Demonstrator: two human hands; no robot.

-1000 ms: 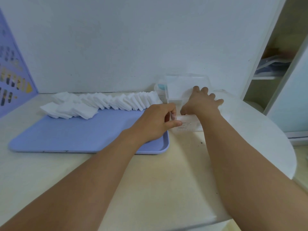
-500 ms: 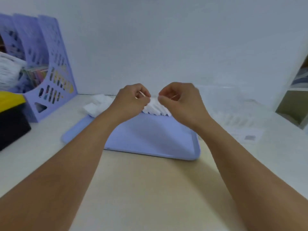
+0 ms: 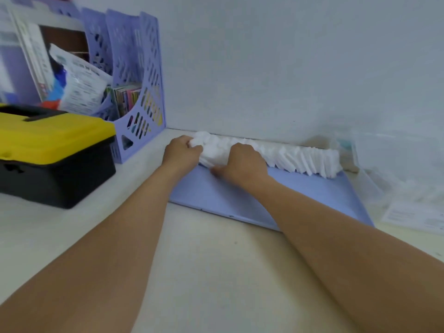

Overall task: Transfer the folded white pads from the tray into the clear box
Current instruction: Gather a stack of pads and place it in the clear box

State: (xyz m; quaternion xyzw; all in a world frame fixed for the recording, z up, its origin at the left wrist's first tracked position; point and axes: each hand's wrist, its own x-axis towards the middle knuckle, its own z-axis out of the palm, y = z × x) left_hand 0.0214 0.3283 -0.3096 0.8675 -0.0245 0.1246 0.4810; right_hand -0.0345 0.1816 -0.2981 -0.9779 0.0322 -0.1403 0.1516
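A plain pale wall (image 3: 276, 68) fills the far side, evenly lit with no hard shadows. Below it runs a cream counter (image 3: 204, 272), smooth and matte. At the far left stands a lilac perforated file rack (image 3: 141, 87) against the wall — papers, a plastic packet and a row of colourful spines sit inside it. Just in front of the rack, nearer and to the left, rests a black toolbox with a yellow lid (image 3: 50, 150).

Print on packet (image 3: 81, 90), sheet (image 3: 415, 218), unreadable
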